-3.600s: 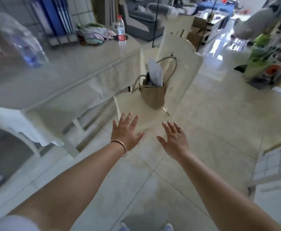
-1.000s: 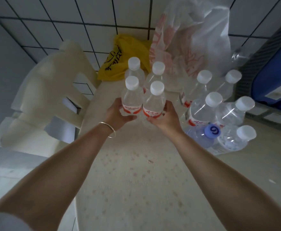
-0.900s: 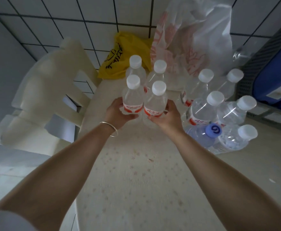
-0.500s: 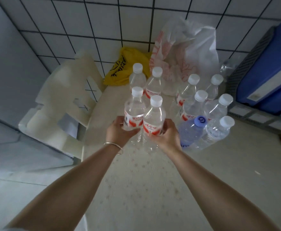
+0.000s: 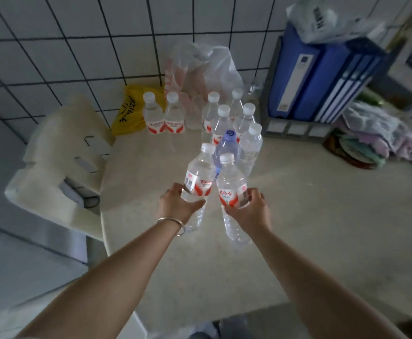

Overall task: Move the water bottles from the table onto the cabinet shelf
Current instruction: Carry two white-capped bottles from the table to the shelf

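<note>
Lifted since earlier, two bottles: left hand [image 5: 175, 206] grips one [image 5: 197, 182], right hand [image 5: 251, 211] another [image 5: 232, 194], above open bench [image 5: 322, 216] near its left edge.

Left-held bottle [image 5: 198, 177] label: "Wahaha". Right-held bottle [image 5: 230, 189] label: Chinese characters "娃哈哈".

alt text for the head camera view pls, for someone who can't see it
Seen from above, the left hand and right hand each hold a clear water bottle, left bottle and right bottle, above a pale table. More bottles stand behind by a tiled wall, with blue binders at right.
</note>
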